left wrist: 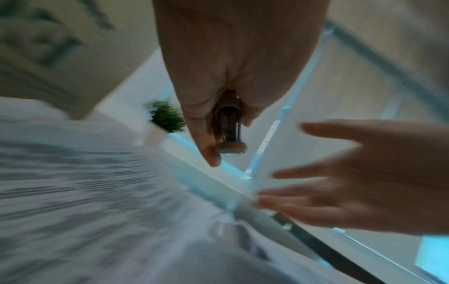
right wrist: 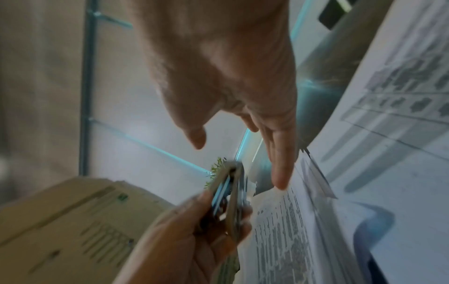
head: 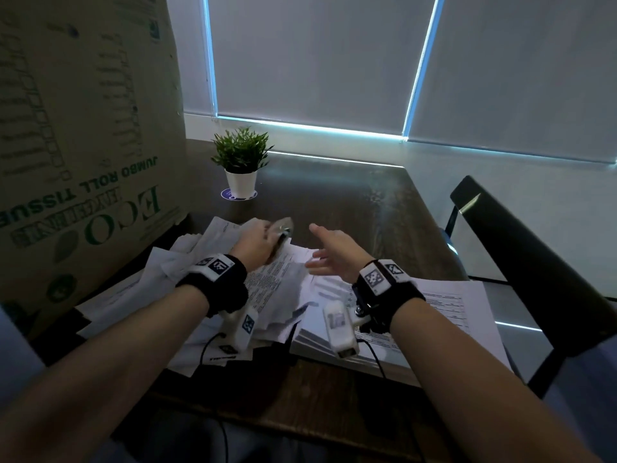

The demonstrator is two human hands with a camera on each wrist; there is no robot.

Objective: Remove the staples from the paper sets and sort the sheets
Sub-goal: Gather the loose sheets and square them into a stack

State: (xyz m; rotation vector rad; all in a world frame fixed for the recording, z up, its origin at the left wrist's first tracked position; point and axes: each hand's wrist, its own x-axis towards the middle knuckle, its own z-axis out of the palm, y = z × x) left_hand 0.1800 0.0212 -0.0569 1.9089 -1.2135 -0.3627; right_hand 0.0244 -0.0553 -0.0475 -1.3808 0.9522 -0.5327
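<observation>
clearly the left hand (head: 258,243) grips a metal staple remover (head: 283,228) at about 12 o'clock of the loose sheets (head: 277,279), and the right hand (head: 337,253) hovers beside it, fingers spread and holding nothing. paper like this is light, floppy and likely easy to tear, so best pinched at a corner near the staple. a neater stack (head: 444,305) lies at 3 o'clock. a big cardboard box (head: 83,128) crowds 9 o'clock; a small potted plant (head: 241,162) stands beyond.

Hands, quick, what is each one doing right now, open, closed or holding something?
Left hand: fingers curled round a metal staple remover.
Right hand: open, fingers spread, holding nothing, above the papers.
</observation>
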